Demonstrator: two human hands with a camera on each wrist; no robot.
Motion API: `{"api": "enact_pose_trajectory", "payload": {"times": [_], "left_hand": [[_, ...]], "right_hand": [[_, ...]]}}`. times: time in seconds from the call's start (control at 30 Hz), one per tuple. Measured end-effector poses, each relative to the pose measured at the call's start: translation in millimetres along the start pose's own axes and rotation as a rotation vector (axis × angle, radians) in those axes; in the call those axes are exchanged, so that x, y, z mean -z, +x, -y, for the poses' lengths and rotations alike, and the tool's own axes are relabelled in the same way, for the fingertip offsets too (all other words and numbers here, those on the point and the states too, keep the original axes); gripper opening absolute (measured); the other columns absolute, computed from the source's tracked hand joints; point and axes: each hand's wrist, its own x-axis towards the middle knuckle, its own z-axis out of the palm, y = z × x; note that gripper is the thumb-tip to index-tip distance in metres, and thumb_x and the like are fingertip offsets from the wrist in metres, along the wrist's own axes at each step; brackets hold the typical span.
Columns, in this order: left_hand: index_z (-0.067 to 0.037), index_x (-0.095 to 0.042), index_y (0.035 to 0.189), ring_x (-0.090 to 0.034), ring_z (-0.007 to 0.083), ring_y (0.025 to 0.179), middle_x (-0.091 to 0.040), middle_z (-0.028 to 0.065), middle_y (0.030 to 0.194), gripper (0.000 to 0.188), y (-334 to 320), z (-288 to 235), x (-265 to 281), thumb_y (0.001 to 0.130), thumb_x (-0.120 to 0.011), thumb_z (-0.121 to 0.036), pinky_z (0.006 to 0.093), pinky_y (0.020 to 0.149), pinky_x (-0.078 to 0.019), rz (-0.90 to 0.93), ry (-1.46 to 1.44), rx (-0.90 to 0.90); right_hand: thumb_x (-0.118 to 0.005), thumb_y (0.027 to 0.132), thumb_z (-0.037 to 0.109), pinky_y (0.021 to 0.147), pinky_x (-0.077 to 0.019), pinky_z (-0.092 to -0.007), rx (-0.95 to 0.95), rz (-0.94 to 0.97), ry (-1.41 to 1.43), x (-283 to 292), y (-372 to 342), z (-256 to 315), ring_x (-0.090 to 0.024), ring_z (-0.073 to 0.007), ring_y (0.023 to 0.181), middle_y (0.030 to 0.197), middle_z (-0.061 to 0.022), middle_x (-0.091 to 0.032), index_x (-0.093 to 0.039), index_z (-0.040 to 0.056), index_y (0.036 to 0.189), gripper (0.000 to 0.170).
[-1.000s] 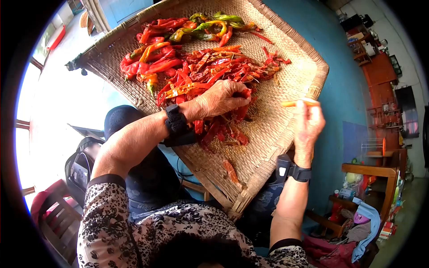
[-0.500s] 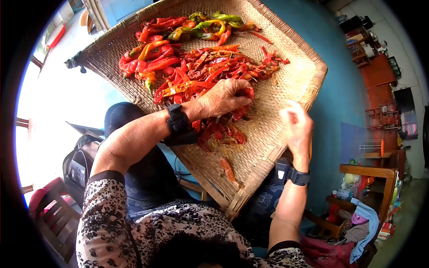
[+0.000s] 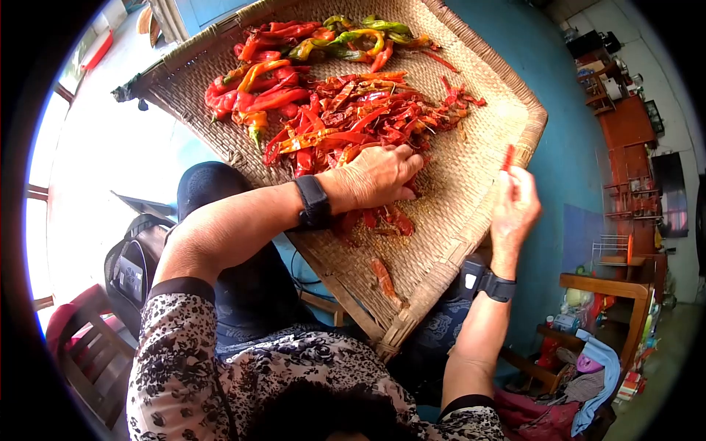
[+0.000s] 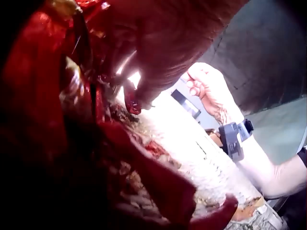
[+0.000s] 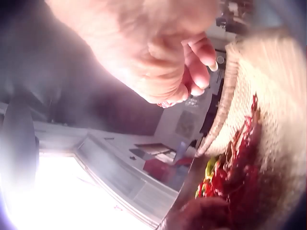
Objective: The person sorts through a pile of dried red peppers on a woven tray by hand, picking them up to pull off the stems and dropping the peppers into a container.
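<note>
Red peppers (image 3: 368,121), some shrivelled, lie heaped on a woven tray (image 3: 489,88) across the person's lap. The left hand (image 3: 376,176) is at the heap's near edge, fingers bent downward; what its fingertips hold is hidden. Dark red pepper pieces (image 4: 153,177) surround it in the left wrist view. Beyond the tray's right edge, the raised right hand (image 3: 515,209) pinches a thin red pepper piece (image 3: 509,156) between thumb and finger. Small yellowish seeds (image 3: 434,180) are scattered by the left hand.
Greenish-yellow peppers (image 3: 353,44) lie at the tray's far side, and one dried pepper (image 3: 384,281) near its close corner. A wooden chair (image 3: 603,283) with cloths stands at right, a black bag (image 3: 132,272) at left.
An orange piece was in the right hand a second ago; a red one is there now, and the hand is raised again. The red pepper under the left hand's fingers shows less.
</note>
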Motion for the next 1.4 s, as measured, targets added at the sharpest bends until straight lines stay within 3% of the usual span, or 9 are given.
{"api": "enact_pose_trajectory", "payload": {"times": [0.17, 0.3, 0.4, 0.53, 0.63, 0.8, 1.13, 1.27, 1.4], "left_hand": [[-0.005, -0.05, 0.105, -0.061, 0.033, 0.082, -0.058, 0.0149, 0.086, 0.034, -0.1, 7.7, -14.4, 0.078, -0.067, -0.017, 0.0411, 0.066, -0.052, 0.015, 0.159, -0.096], [-0.009, -0.051, 0.107, -0.061, 0.0354, 0.082, -0.059, 0.0147, 0.088, 0.031, 0.7, 6.6, -9.8, 0.078, -0.062, -0.009, 0.0437, 0.067, -0.0512, 0.097, -0.034, 0.035], [-0.009, -0.052, 0.105, -0.062, 0.0355, 0.083, -0.062, 0.013, 0.089, 0.03, 1.3, -3.9, 0.0, 0.077, -0.061, -0.004, 0.0433, 0.071, -0.0506, -0.002, -0.132, 0.054], [-0.007, -0.052, 0.105, -0.063, 0.0316, 0.087, -0.063, 0.0116, 0.09, 0.032, 3.5, -10.6, 8.1, 0.076, -0.063, 0.0, 0.039, 0.075, -0.0503, 0.02, -0.448, 0.044], [-0.004, -0.056, 0.098, -0.063, 0.0325, 0.086, -0.063, 0.0131, 0.09, 0.023, 0.6, -8.1, 8.8, 0.076, -0.062, 0.0, 0.0391, 0.074, -0.0502, -0.029, -0.408, -0.078], [-0.002, -0.057, 0.1, -0.063, 0.0332, 0.086, -0.062, 0.0145, 0.09, 0.021, -3.0, -5.2, 7.0, 0.08, -0.063, -0.004, 0.0392, 0.074, -0.0503, -0.049, -0.436, -0.089], [-0.006, -0.056, 0.103, -0.061, 0.0332, 0.088, -0.06, 0.0132, 0.093, 0.026, -5.2, 5.8, 0.9, 0.08, -0.065, -0.011, 0.0405, 0.075, -0.0508, 0.069, -0.254, -0.056], [-0.007, -0.057, 0.096, -0.059, 0.0307, 0.09, -0.057, 0.0111, 0.092, 0.021, -11.4, 1.2, -7.6, 0.079, -0.066, -0.016, 0.0394, 0.074, -0.0506, 0.211, -0.101, -0.195], [-0.007, -0.062, 0.086, -0.057, 0.0257, 0.096, -0.058, 0.0074, 0.095, 0.018, -12.6, -5.4, -8.7, 0.073, -0.067, -0.019, 0.0364, 0.08, -0.0512, 0.211, 0.059, -0.299]], "right_hand": [[-0.063, 0.088, 0.011, 0.072, -0.0505, -0.0329, -0.257, -0.044, -0.277, 47.7, 0.9, -36.8, -0.064, -0.0195, 0.078, 0.089, -0.0121, -0.067, -0.063, 0.0014, 0.104, 0.019], [-0.066, 0.083, 0.01, 0.089, -0.0437, -0.0438, -0.011, -0.044, -0.487, 38.9, -2.9, -30.2, -0.055, -0.0371, 0.1, 0.105, -0.016, -0.06, -0.06, 0.0047, 0.112, 0.03], [-0.065, 0.085, 0.009, 0.073, -0.0507, -0.0313, -0.05, 0.083, -0.138, 16.8, -3.9, 0.4, -0.061, -0.019, 0.083, 0.096, -0.0099, -0.063, -0.059, 0.0038, 0.118, 0.034], [-0.062, 0.083, 0.003, 0.076, -0.05, -0.0334, -0.254, 0.604, 0.192, -16.8, -10.1, 45.4, -0.062, -0.0208, 0.09, 0.096, -0.0132, -0.064, -0.058, 0.0037, 0.115, 0.032], [-0.063, 0.081, -0.001, 0.076, -0.0506, -0.0312, 0.076, 0.628, 0.192, -36.7, -12.4, 35.2, -0.062, -0.0164, 0.088, 0.092, -0.0084, -0.063, -0.058, 0.0012, 0.111, 0.031], [-0.066, 0.081, 0.0, 0.066, -0.0505, -0.0255, -0.226, 0.715, 0.531, -44.9, -12.1, 30.4, -0.06, -0.0096, 0.072, 0.081, -0.0026, -0.063, -0.059, 0.0015, 0.102, 0.022], [-0.067, 0.085, 0.005, 0.07, -0.0475, -0.0236, -0.121, 0.054, 0.312, 5.5, -2.8, -8.2, -0.057, -0.0089, 0.077, 0.089, -0.0029, -0.062, -0.063, 0.0018, 0.105, 0.021], [-0.065, 0.086, 0.01, 0.071, -0.0502, -0.0288, -0.078, -0.197, -0.16, 46.0, 4.1, -39.2, -0.061, -0.0166, 0.075, 0.091, -0.0076, -0.063, -0.063, 0.0016, 0.105, 0.021], [-0.068, 0.082, 0.01, 0.082, -0.0483, -0.0389, -0.019, -0.073, -0.736, 55.9, -3.7, -38.9, -0.06, -0.0303, 0.091, 0.101, -0.0139, -0.06, -0.064, 0.0044, 0.104, 0.022]]}}
